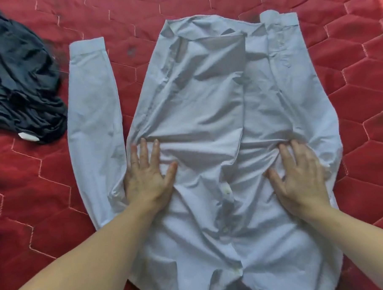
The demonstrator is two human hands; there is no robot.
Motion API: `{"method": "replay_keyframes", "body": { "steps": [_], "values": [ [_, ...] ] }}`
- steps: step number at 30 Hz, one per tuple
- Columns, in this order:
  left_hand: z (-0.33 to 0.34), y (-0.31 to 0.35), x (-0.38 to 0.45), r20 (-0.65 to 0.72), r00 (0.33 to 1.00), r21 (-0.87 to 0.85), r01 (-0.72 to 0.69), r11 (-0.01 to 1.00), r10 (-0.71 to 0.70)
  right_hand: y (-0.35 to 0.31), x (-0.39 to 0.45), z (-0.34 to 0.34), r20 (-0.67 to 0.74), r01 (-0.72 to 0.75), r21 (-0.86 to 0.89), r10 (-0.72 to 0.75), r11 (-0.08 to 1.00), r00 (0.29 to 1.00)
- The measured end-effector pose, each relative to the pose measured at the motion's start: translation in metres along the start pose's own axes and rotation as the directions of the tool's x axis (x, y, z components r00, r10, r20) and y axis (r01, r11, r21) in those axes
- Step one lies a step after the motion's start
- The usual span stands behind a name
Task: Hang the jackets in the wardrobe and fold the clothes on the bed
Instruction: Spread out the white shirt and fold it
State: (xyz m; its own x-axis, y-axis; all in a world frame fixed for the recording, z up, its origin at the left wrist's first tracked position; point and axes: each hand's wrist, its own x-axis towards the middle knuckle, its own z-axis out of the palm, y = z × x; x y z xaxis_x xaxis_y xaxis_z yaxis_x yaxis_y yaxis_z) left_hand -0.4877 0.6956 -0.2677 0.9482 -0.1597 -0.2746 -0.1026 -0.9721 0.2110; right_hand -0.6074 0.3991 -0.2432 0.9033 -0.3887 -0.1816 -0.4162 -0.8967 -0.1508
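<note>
A pale blue long-sleeved shirt [206,96] lies spread on the red quilted bed [359,93]. Its left sleeve [92,109] stretches out along the left side, with the cuff pointing away from me. The right sleeve is folded in along the body, its cuff at the far right top. My left hand [148,175] lies flat on the shirt's left side with straight fingers. On the right side my right hand [297,175] presses the cloth, fingers spread and nearly straight. Creases bunch up between the two hands.
A crumpled dark navy garment [19,82] with a small white label lies in a heap at the left of the bed. Red quilted mattress surface shows all round the shirt.
</note>
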Motion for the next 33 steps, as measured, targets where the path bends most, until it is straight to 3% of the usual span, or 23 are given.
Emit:
{"method": "replay_keyframes", "body": {
  "steps": [2,5,7,9,12,22,30,31,33],
  "values": [
    [-0.005,0.018,0.003,-0.041,0.999,-0.009,-0.025,1.000,0.025,-0.016,0.020,-0.009,-0.065,-0.032,0.066,0.036,0.997,0.997],
    [-0.012,0.064,0.033,-0.095,0.945,0.032,-0.312,0.949,0.314,-0.052,0.074,-0.017,-0.166,0.108,0.054,-0.098,0.993,0.981],
    [-0.013,0.094,0.068,-0.016,0.897,0.056,-0.440,0.896,0.441,-0.073,0.114,-0.015,-0.138,0.203,-0.020,-0.204,0.979,0.969],
    [-0.010,0.103,0.104,0.042,0.918,0.099,-0.397,0.912,0.395,-0.078,0.145,-0.010,-0.049,0.194,-0.012,-0.194,0.981,0.980],
    [-0.007,0.085,0.139,-0.040,0.975,0.131,-0.213,0.968,0.220,-0.060,0.162,-0.002,-0.057,0.163,-0.006,-0.163,0.987,0.985],
    [-0.020,0.042,0.162,-0.109,0.993,0.098,-0.041,0.994,0.052,-0.023,0.180,-0.008,-0.059,0.137,-0.042,-0.140,0.990,0.988],
    [-0.050,0.012,0.163,-0.063,0.984,-0.018,0.165,0.986,-0.166,-0.017,0.179,-0.009,-0.082,0.115,-0.004,-0.115,0.993,0.990],
    [-0.053,0.024,0.167,-0.123,0.983,-0.039,0.131,0.991,-0.135,-0.017,0.180,-0.008,-0.088,0.118,0.005,-0.117,0.993,0.989],
    [-0.056,0.061,0.178,-0.226,0.970,0.005,-0.095,0.995,0.094,-0.015,0.181,-0.008,-0.092,0.111,0.027,-0.108,0.993,0.990]
  ]
}}
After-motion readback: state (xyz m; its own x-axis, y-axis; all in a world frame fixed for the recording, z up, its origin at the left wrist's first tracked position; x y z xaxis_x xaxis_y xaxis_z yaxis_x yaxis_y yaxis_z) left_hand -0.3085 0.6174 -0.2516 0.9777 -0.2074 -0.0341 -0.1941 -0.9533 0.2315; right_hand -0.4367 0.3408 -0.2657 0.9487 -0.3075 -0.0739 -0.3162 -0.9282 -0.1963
